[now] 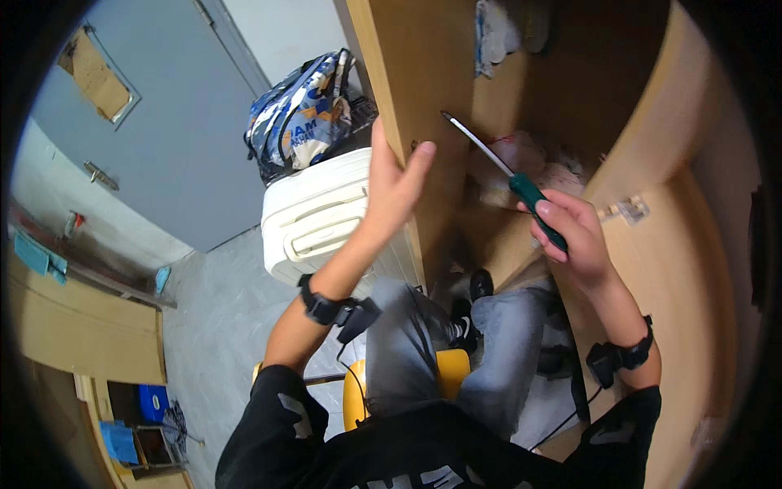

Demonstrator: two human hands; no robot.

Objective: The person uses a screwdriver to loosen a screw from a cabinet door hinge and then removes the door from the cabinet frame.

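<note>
Screwdriver (526, 192) before cupboard (599, 73) holding crumpled bundles (521, 153) at two o'clock; green-handled, steel-shafted, pointing toward eleven; clasped in right hand (577, 232), with left hand (393, 186) spread at panel (430, 81).

"See that grey-blue door (183, 122) over there?"

"Yes, with a metal handle (101, 175) and a brown panel (96, 75) set into it. White wall (285, 28) right beside it."

"And the floor's (216, 326) plain grey, fairly evenly lit."

"There's a yellow chair (352, 391) here, and a white hard-shell suitcase (314, 208) with a patterned backpack (301, 114) just beyond."

"Over on the left, pale wooden furniture (90, 318), with a blue box (153, 403) near it."
</note>
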